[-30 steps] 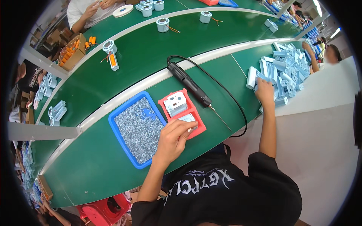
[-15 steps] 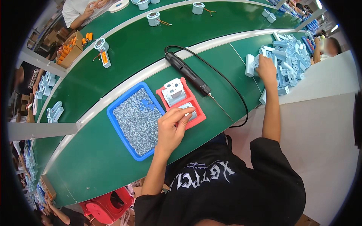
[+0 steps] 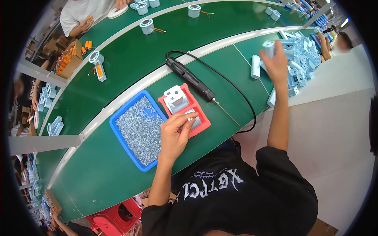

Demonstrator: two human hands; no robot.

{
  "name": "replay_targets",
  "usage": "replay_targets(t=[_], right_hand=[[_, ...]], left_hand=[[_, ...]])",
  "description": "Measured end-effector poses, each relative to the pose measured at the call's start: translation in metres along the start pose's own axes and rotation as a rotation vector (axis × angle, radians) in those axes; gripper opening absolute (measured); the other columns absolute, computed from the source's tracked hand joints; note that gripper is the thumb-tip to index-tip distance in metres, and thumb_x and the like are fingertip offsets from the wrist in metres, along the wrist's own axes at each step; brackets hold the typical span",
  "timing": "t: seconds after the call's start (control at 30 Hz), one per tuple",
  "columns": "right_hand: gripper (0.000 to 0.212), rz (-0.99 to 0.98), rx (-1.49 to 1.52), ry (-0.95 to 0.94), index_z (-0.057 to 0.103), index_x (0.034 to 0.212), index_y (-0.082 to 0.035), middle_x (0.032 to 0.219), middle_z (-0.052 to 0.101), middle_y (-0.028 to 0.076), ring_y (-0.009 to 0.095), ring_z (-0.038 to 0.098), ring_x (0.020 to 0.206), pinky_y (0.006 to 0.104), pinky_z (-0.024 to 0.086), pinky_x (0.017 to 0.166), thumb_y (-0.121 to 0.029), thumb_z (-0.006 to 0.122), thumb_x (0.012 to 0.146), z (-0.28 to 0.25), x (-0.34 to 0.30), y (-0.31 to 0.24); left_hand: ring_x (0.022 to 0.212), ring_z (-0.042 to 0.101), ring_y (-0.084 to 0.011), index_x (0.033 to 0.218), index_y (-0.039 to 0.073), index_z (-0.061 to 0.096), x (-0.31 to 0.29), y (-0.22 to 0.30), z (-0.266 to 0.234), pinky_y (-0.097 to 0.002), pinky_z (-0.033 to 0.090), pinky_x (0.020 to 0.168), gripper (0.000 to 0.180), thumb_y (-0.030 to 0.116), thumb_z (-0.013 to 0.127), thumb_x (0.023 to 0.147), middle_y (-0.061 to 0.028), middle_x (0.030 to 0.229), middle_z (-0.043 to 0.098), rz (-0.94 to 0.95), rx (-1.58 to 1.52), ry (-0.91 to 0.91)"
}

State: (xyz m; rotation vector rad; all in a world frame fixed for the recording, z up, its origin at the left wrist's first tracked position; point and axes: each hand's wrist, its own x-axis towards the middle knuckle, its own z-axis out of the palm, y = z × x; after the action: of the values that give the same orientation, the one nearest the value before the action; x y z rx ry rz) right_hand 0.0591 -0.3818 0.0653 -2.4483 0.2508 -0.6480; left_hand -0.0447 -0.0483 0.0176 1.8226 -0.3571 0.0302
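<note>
My left hand (image 3: 173, 137) is closed in a pinch, with the tip of a small white piece (image 3: 191, 118) showing between thumb and forefinger; its kind is too small to make out. It hovers over the near pocket of a red two-pocket fixture (image 3: 204, 125), where a pale part (image 3: 195, 123) sits half hidden. In the far pocket stands a white-and-light-blue plastic housing (image 3: 176, 100). At the right, my right hand (image 3: 277, 65), slightly blurred, grips a light-blue plastic housing (image 3: 269, 48) beside a heap of similar parts (image 3: 303, 59).
A blue tray (image 3: 125, 147) of small silver screws lies left of the fixture. Behind it rests a black electric screwdriver (image 3: 191, 78), its long bit pointing toward me and its cable looping right. A conveyor (image 3: 126, 59) carries motor-like parts. Across it, another person handles an orange piece.
My right hand has lifted a light-blue housing from the edge of the heap. My left hand keeps its pinch over the fixture. The view has shifted slightly.
</note>
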Motion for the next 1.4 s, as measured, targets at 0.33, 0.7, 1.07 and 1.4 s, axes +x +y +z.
replay_targets(t=[0.33, 0.7, 1.07, 1.4], right_hand=[[0.039, -0.068, 0.598, -0.488, 0.054, 0.125, -0.007, 0.101, 0.058, 0.007, 0.016, 0.057, 0.081, 0.0270, 0.046, 0.076, -0.011, 0.065, 0.089, 0.102, -0.073, 0.033], [0.061, -0.028, 1.363, -0.284, 0.029, 0.147, -0.013, 0.125, 0.056, 0.017, 0.030, 0.064, 0.102, 0.0435, 0.052, 0.091, -0.012, 0.062, 0.095, 0.073, -0.072, -0.051], [0.065, -0.408, 1.333, -0.672, 0.035, 0.140, -0.016, 0.119, 0.063, 0.017, 0.035, 0.064, 0.110, 0.0464, 0.053, 0.094, -0.006, 0.071, 0.086, 0.078, -0.125, -0.096], [0.054, -0.526, 1.177, -0.718, 0.045, 0.125, -0.015, 0.114, 0.065, 0.015, 0.037, 0.065, 0.105, 0.0502, 0.053, 0.094, -0.011, 0.078, 0.082, 0.066, -0.124, -0.101]], left_hand=[[0.059, 0.051, -0.0123, 0.098, 0.000, 0.075, -0.004, -0.004, 0.005, -0.0234, 0.041, 0.056, 0.017, 0.001, 0.070, 0.082, -0.0065, 0.081, 0.070, -0.080, -0.082, 0.184], [0.058, 0.051, -0.0131, 0.098, 0.001, 0.075, -0.001, -0.009, 0.014, -0.0239, 0.041, 0.053, 0.017, 0.001, 0.070, 0.082, -0.0046, 0.083, 0.069, 0.025, -0.071, 0.249], [0.059, 0.052, -0.0157, 0.089, 0.001, 0.073, -0.005, -0.015, 0.020, -0.0265, 0.042, 0.053, 0.015, -0.003, 0.071, 0.074, -0.0050, 0.083, 0.067, 0.121, 0.038, 0.315], [0.064, 0.055, -0.0170, 0.089, 0.002, 0.071, -0.007, -0.021, 0.024, -0.0275, 0.044, 0.057, 0.021, -0.003, 0.072, 0.068, -0.0038, 0.085, 0.066, 0.196, 0.111, 0.353]])
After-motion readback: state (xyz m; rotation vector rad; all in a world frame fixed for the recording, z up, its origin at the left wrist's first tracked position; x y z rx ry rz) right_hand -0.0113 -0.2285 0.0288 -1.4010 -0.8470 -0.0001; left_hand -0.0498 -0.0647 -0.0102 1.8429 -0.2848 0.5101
